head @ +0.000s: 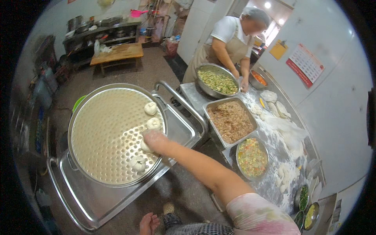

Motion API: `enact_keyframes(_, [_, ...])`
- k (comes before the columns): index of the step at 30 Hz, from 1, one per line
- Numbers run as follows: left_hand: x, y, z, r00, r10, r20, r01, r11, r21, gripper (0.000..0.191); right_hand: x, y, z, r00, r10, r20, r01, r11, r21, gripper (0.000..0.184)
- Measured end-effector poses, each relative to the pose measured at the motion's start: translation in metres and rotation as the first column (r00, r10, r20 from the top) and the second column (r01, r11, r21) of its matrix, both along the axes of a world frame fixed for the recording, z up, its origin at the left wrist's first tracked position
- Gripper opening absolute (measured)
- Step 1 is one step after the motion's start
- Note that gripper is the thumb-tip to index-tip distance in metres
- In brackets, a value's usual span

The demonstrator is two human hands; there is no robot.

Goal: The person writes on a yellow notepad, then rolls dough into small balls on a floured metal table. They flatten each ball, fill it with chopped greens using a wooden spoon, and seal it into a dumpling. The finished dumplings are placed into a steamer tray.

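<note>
A large round perforated metal steamer tray (102,138) rests on a steel cart (85,202). My right hand (157,142) reaches over the tray's right side, its fingers on a filled dough bun (146,147) that they partly cover; whether they grip it cannot be told. Two pleated buns (150,108) (153,123) sit beyond my hand, and another bun (137,163) lies on the nearer side. My left hand (149,223) hangs low at the bottom edge of the view, fingers apart, holding nothing.
On the floured steel worktable (264,185) at right stand a square pan of minced filling (230,122), an oval bowl of vegetable filling (252,158) and a big bowl of green filling (217,80). A co-worker (229,44) stands behind it. A low wooden table (117,54) is at back left.
</note>
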State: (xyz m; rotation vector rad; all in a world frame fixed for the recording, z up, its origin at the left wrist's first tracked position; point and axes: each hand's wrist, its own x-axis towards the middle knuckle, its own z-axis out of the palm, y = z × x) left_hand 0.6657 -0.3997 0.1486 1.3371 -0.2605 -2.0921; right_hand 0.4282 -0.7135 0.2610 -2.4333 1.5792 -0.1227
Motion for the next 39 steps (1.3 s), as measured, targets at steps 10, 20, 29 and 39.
enact_keyframes(10, [-0.066,-0.04,0.039,0.979,-0.176,0.104,0.185,0.979,-0.084,0.041,-0.033,0.054,0.011,0.937,0.039,0.348,0.102,0.92,-0.379,0.026])
enact_keyframes(20, [-0.284,-0.009,0.053,0.539,-0.815,0.213,0.83,0.469,-0.302,0.028,-0.225,0.392,0.035,0.658,-0.695,0.29,0.599,0.717,0.357,0.027])
enact_keyframes(29, [-0.598,0.119,0.074,0.386,-0.471,0.793,0.591,-0.533,-0.605,0.052,-0.256,0.74,-0.001,-0.396,-0.853,0.341,0.801,-0.139,0.582,0.032])
enact_keyframes(39, [-0.7,0.187,0.062,0.313,-0.247,0.917,0.541,-0.747,-0.386,0.045,-0.286,0.834,-0.027,-0.426,-0.748,0.509,0.768,-0.001,0.64,0.032])
